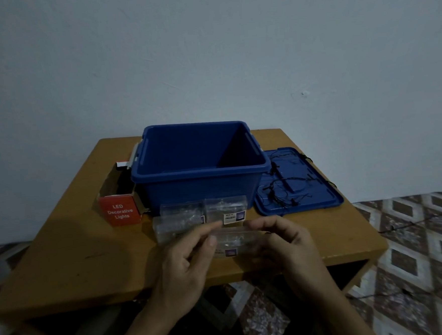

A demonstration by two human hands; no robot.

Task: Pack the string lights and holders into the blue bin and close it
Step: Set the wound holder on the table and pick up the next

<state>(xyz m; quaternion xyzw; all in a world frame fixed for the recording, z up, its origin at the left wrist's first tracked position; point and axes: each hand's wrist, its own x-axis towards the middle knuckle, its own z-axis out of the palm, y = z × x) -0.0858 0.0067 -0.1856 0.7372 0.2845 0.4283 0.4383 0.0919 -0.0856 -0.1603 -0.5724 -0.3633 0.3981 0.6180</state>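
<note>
Left hand (187,258) and right hand (288,243), fingers curled, pinch a clear plastic holder packet (237,242) above the brown wooden table (90,255), before the open blue plastic bin (203,189); black string lights (271,195) lie on the flat blue lid (326,199).

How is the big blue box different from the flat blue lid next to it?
The deep blue plastic bin stands upright and open, while the flat blue plastic lid lies beside it. Nothing shows inside the bin, but a black string of lights sprawls over the lid. The bin has a white latch; none shows on the lid. Both sit on the brown wooden table.
</note>
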